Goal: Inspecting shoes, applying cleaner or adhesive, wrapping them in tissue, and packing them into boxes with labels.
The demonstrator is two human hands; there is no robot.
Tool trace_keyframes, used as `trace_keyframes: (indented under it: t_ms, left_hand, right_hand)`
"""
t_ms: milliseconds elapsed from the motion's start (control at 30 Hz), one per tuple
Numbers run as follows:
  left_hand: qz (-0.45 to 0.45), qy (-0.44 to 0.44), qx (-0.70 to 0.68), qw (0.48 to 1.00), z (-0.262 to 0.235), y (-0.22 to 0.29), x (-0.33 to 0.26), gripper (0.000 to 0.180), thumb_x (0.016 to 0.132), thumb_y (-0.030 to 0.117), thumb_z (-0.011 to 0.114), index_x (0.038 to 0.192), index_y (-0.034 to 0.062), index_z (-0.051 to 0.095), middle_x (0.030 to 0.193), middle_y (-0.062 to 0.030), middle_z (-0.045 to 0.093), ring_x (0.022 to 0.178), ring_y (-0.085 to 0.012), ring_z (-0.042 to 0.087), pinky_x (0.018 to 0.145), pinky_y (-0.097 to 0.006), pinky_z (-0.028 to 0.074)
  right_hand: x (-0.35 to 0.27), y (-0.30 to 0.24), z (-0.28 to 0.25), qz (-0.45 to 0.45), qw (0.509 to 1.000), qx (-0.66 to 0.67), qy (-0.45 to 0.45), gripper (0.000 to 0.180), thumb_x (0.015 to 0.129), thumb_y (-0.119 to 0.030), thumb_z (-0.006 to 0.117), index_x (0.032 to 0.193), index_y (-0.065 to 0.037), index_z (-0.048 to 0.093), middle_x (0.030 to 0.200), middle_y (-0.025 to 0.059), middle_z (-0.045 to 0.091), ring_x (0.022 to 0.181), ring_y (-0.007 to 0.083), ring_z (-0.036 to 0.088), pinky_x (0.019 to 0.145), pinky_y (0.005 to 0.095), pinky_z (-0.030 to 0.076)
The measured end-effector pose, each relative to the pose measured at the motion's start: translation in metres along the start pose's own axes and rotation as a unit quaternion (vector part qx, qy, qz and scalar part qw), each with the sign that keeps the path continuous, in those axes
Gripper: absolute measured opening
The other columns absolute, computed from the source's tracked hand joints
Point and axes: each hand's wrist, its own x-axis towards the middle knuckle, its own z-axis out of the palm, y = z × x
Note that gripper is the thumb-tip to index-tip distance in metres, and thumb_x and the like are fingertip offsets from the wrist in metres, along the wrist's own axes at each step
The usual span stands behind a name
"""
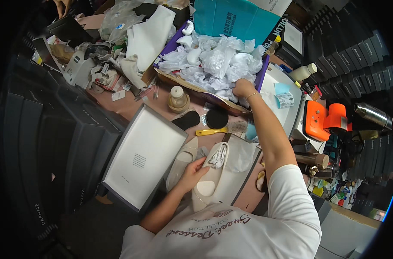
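We grip a cream shoe (208, 175) in our left hand (193, 172), tissue stuffed in its toe just beyond our fingers. Our right hand (243, 88) closes on crumpled paper (213, 60) in the box (175, 36) ahead

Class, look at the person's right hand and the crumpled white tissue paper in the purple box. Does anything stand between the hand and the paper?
Nothing visible does. The right hand already rests on the crumpled tissue paper at the near edge of the purple box. The left hand holds a cream shoe, which already has some paper in it.
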Motion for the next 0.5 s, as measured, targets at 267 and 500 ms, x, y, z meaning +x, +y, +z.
trace_keyframes:
  t_ms: [267, 500]
  left_hand:
    - [-0.021, -0.021, 0.055, 0.998, -0.002, 0.010, -0.013, 0.045, 0.089, 0.008, 0.059, 0.131, -0.0047, 0.047, 0.108, -0.0078, 0.063, 0.090, -0.0098, 0.061, 0.078, -0.023, 0.049]
    - [-0.144, -0.152, 0.162, 0.964, 0.008, -0.006, -0.045, 0.038, 0.087, 0.012, 0.057, 0.122, -0.0024, 0.056, 0.097, -0.0047, 0.064, 0.080, -0.0076, 0.060, 0.070, -0.020, 0.048]
  right_hand:
    - [-0.220, -0.045, -0.076, -0.266, 0.925, 0.211, 0.172, 0.029, 0.074, -0.024, 0.072, 0.090, -0.002, 0.064, 0.093, 0.0165, 0.061, 0.087, 0.0353, 0.060, 0.076, 0.0400, 0.049]
    - [-0.372, -0.086, 0.071, -0.243, 0.940, 0.172, 0.169, 0.019, 0.080, -0.017, 0.066, 0.092, -0.003, 0.061, 0.081, 0.0091, 0.060, 0.070, 0.0260, 0.058, 0.065, 0.0343, 0.047]
